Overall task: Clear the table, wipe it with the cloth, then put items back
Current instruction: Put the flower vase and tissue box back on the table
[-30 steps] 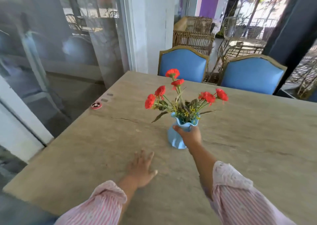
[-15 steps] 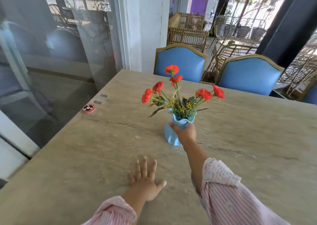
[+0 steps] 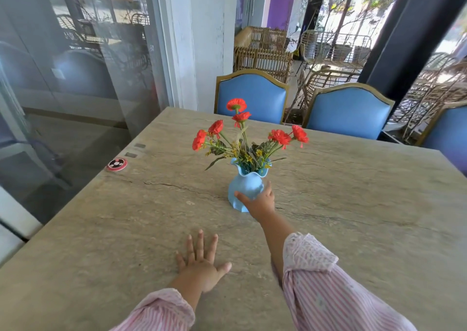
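Note:
A blue ruffled vase (image 3: 246,188) with red flowers (image 3: 249,133) stands upright near the middle of the stone table (image 3: 353,204). My right hand (image 3: 259,200) is at the vase's lower front. Its thumb lies across the vase's body and its forefinger points up along the right side, the two spread in a loose V rather than wrapped around. My left hand (image 3: 202,262) lies flat on the table nearer to me, palm down, fingers spread, holding nothing. No cloth is in view.
A small round red and black disc (image 3: 116,164) lies near the table's left edge. Blue chairs (image 3: 251,98) (image 3: 348,110) stand along the far side. A glass wall runs along the left.
My right hand has slid from the vase's neck down to its lower body and loosened. My left hand has moved slightly forward, flat on the table. The view has shifted closer.

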Available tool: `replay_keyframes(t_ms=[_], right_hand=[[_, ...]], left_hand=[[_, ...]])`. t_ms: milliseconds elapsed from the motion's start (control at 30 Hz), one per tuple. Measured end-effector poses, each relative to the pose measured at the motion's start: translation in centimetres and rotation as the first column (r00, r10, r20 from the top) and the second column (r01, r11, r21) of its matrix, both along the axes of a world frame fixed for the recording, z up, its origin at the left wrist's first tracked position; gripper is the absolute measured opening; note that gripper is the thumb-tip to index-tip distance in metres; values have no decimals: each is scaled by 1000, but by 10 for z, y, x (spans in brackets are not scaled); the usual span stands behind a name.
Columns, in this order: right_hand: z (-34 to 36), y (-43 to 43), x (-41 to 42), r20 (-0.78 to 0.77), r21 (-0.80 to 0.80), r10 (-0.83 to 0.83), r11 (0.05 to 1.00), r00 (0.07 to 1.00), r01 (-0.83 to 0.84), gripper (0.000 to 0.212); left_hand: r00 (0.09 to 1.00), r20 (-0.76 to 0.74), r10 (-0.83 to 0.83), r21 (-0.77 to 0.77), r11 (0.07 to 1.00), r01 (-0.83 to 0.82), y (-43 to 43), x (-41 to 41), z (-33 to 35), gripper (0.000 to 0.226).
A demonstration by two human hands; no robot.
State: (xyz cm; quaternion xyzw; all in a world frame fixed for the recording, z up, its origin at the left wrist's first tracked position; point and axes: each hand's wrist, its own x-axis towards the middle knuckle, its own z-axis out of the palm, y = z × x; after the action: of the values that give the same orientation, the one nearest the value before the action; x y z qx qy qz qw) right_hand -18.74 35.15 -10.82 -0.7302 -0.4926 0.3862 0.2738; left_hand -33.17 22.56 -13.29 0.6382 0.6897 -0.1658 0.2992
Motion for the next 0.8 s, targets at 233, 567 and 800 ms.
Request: replay_keyframes(t_ms=[233,567,800], right_hand=[[25,-98,73,98,-155,295,948,951,-278,86],[131,-256,291,330,-180,464,886,822,-428,50],[120,-357,456,272,-89,254,967,928,-238,34]], left_hand=[[979,-143,-146,1,989,147,-11,50,49,56],[911,63,-407,236,893,382,-103,261,141,48],[851,161,-499,286,849,444,-191,434,147,45]])
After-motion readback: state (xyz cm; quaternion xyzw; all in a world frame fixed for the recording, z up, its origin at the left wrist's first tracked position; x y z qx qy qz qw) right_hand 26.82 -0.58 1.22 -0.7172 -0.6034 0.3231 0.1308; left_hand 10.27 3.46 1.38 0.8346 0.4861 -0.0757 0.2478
